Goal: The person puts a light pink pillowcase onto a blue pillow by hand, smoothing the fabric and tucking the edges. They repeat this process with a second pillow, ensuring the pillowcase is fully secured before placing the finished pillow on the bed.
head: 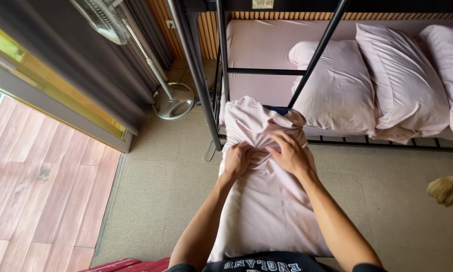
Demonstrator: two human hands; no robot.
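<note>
Seen from the head camera, which looks straight down the person's front, a pale pink pillow (266, 201) in its pillowcase stands on end between the body and the black metal bunk frame (206, 95), its far end bunched and creased; the left hand (238, 160) is closed into the fabric near that bunched end, fingers curled tight so that its grip has a fold of the case pinched; the right hand (290, 153) lies just beside it, fingers spread and bent, pressing and gathering the cloth, a looser hold but plainly on the same pillowcase; a small dark blue patch (278, 109) shows at the top of the bundle, though what it is cannot be told.

Beyond the hands, on the lower bunk mattress (259, 55), three more pink pillows (337, 85) lean in a row, well apart from the one being handled; a standing fan (173, 100) rests on the carpet (151, 191) to the left beside a curtain (100, 65), and a broom head (448, 189) hangs in at the right edge.

By the look of it, the case is being worked over the pillow's end; any further pull would call for both hands to keep hold of the cloth while the filling is pushed in evenly.
</note>
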